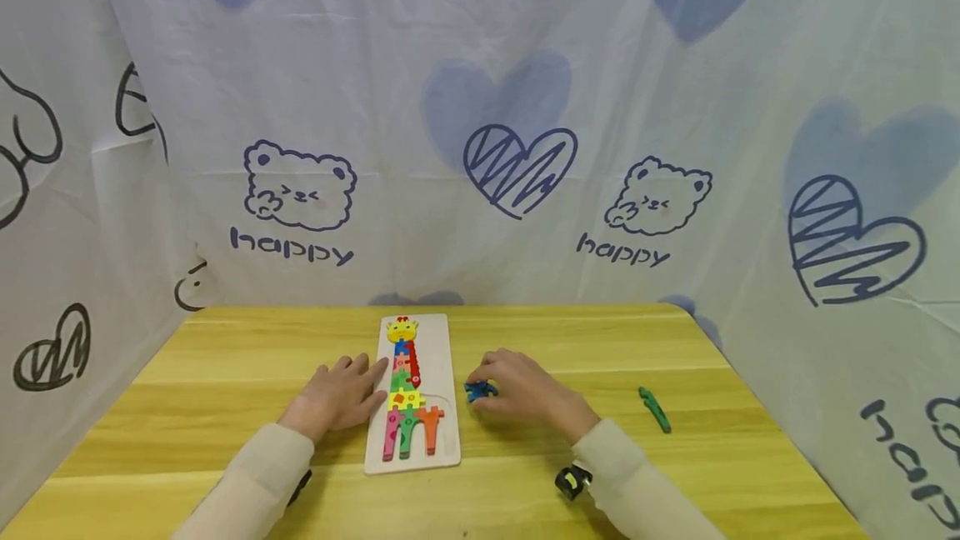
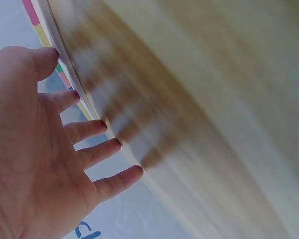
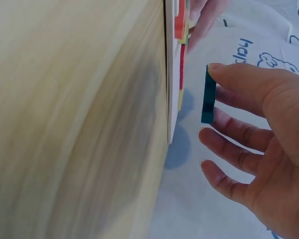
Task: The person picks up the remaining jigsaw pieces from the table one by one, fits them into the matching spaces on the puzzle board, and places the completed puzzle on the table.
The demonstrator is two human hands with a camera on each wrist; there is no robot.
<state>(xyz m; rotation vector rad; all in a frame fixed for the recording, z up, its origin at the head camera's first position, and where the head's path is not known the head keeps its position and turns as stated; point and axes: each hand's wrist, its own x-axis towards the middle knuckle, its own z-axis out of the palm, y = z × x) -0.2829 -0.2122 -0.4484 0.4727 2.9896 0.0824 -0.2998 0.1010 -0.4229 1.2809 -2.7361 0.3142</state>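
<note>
A white puzzle board lies on the table with a colourful giraffe made of interlocking pieces. Beside the board's left edge is my left hand, fingers spread; thumb and index finger reach the board, and the other fingertips rest on the tabletop in the left wrist view. To the right of the board, my right hand pinches a blue puzzle piece between thumb and fingers. In the right wrist view this piece is seen edge-on, held above the table. An outlined recess shows at the giraffe's body, right of the yellow pieces.
A green puzzle piece lies on the wooden table to the right of my right hand. Behind and beside the table hangs a white cloth printed with hearts and bears. A small black object sits at my right wrist.
</note>
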